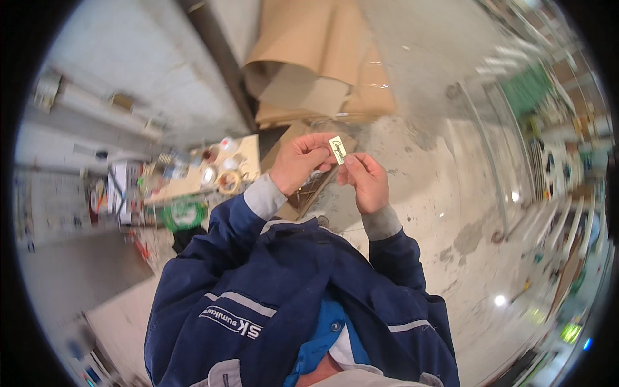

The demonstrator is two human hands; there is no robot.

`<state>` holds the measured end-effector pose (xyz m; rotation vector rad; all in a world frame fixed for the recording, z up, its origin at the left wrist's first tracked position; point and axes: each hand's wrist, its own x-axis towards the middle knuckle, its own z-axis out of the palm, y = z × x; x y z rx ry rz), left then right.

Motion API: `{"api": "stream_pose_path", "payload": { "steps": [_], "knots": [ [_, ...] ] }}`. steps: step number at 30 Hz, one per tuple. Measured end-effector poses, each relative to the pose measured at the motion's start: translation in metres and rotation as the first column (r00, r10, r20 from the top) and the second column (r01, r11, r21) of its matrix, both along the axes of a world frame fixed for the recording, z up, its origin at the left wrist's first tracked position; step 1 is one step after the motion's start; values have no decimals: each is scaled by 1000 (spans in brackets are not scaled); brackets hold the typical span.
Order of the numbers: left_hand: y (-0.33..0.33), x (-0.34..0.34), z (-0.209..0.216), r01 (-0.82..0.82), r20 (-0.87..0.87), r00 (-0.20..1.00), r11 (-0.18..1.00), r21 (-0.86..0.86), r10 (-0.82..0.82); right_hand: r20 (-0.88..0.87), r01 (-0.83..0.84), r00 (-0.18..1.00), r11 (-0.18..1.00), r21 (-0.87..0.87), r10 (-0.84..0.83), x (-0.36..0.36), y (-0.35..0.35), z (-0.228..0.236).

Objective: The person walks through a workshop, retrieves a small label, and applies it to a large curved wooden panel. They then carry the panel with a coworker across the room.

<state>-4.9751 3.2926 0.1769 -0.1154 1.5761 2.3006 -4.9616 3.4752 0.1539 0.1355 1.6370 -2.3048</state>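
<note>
A small pale yellow rectangular label (pixel 337 149) with dark script lettering is held up in front of my chest. My left hand (pixel 300 162) has its fingers closed on the label's left side. At the label's lower right end, the thumb and forefinger of my right hand (pixel 365 184) pinch its edge. The other fingers of both hands are curled in. Below my left hand, partly hidden by it, is an open brown carton (pixel 298 209) with thin bars or a grid inside.
Large curled brown cardboard sheets (pixel 303 39) stand ahead, beside a dark post (pixel 222 58). To the left, a board (pixel 184 187) holds a tape roll (pixel 229 181) and small jars, with a green bag (pixel 184 215) below. Metal racks (pixel 493 161) stand on the right over stained concrete floor (pixel 445 213).
</note>
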Motion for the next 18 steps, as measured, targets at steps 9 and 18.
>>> {"api": "stream_pose_path", "payload": {
  "steps": [9, 18],
  "knots": [
    [217, -7, 0, 613, -203, 779, 789, 49, -593, 124, 425, 905, 839, -341, -408, 92, 177, 10],
    [358, 19, -26, 718, -169, 654, 675, -168, -738, 59, 775, 619, 621, 114, -783, 155, 278, 10]
  ]
}}
